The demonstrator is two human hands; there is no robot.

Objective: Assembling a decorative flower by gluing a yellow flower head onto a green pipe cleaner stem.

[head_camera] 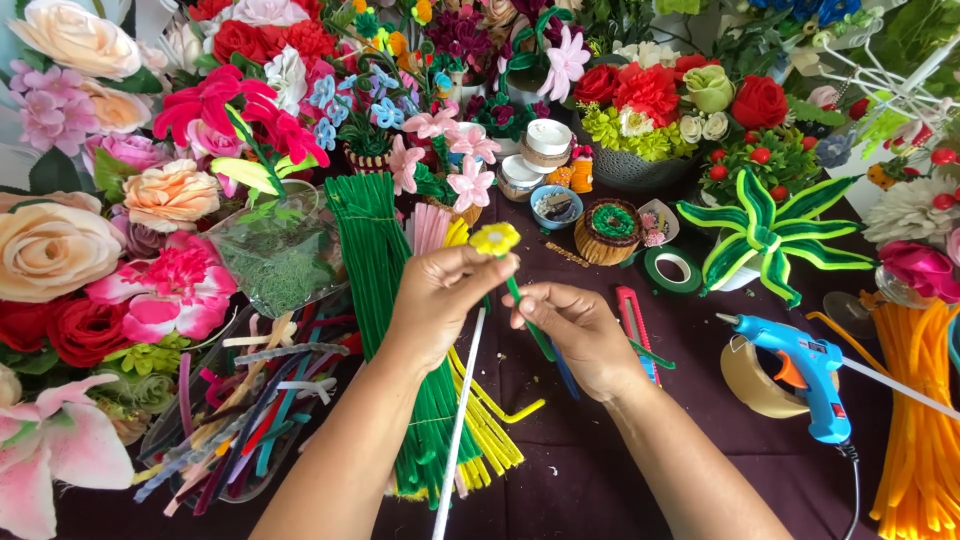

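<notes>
Left hand (437,295), right hand (572,330) pinch yellow flower (495,238) stem.

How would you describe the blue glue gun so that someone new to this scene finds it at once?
Start at the dark purple table and look toward its right side, beside the bundle of orange pipe cleaners. The glue gun leans on a roll of tan tape. It is the only bright blue tool with an orange trigger and a black cord.

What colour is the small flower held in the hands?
Yellow: the small pipe-cleaner flower on its green stem, head view.
</notes>
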